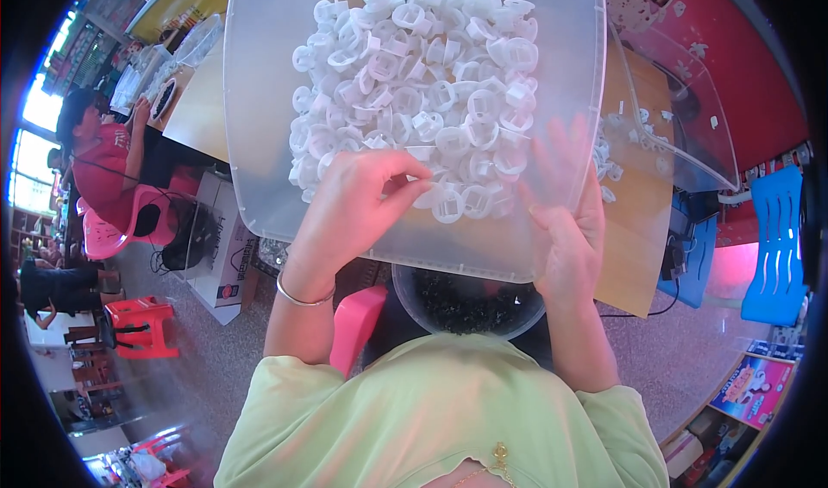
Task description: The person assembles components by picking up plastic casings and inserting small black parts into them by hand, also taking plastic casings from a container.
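Observation:
A translucent white plastic bin (267, 143) stands in front of me, with many small white ring-shaped plastic parts (444, 95) heaped in it. My left hand (358, 203), a bangle on its wrist, reaches over the near side of the bin. Its thumb and forefinger are pinched together at the near edge of the heap; whatever is between the tips is too small to make out. At the bin's near right corner is my right hand (569, 238), closed on the side. Its thumb lies inward, and its fingers show pale and blurred, seemingly through the wall.
Below the bin, by my lap, sits a round clear tub (470, 302) of small black pieces. More white parts (611, 156) lie on the tabletop (638, 238) at right. A seated person (108, 164) works at far left, near a cardboard box (220, 255) and a red stool (142, 324).

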Motion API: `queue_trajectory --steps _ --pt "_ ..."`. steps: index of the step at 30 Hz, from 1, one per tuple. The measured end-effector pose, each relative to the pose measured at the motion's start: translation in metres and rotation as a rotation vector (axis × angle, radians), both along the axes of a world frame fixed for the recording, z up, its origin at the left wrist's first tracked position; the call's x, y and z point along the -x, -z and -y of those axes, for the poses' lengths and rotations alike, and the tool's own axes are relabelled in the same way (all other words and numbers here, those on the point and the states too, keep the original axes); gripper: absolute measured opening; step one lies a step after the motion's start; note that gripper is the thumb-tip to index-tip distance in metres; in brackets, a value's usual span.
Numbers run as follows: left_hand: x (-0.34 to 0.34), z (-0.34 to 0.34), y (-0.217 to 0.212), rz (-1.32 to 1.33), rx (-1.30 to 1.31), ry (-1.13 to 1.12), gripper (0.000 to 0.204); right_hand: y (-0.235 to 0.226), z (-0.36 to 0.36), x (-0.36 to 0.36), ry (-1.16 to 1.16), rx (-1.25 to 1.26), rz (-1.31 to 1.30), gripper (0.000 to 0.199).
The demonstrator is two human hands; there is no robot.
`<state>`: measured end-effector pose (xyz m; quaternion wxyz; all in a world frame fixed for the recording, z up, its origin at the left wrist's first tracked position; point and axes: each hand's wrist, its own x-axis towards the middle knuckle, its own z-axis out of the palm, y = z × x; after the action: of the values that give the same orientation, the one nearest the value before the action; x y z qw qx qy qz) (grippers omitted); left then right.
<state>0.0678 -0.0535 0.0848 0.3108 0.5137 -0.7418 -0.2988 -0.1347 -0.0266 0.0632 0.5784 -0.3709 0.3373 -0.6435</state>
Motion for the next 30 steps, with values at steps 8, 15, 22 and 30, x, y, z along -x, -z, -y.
queue_trajectory --steps 8,15,22,30 --pt "0.003 -0.002 -0.003 -0.031 0.098 -0.014 0.017 0.002 0.000 0.000 -0.005 0.016 0.024 0.079" --pt "0.005 -0.009 -0.009 0.013 0.285 0.088 0.020 0.002 0.002 0.001 0.010 0.004 0.000 0.080" --pt "0.006 -0.016 -0.006 0.057 0.509 0.247 0.031 -0.001 0.002 -0.001 0.021 -0.020 -0.004 0.081" --pt "0.006 -0.023 -0.003 0.070 0.479 0.279 0.037 0.000 0.003 -0.001 0.024 -0.017 -0.016 0.082"
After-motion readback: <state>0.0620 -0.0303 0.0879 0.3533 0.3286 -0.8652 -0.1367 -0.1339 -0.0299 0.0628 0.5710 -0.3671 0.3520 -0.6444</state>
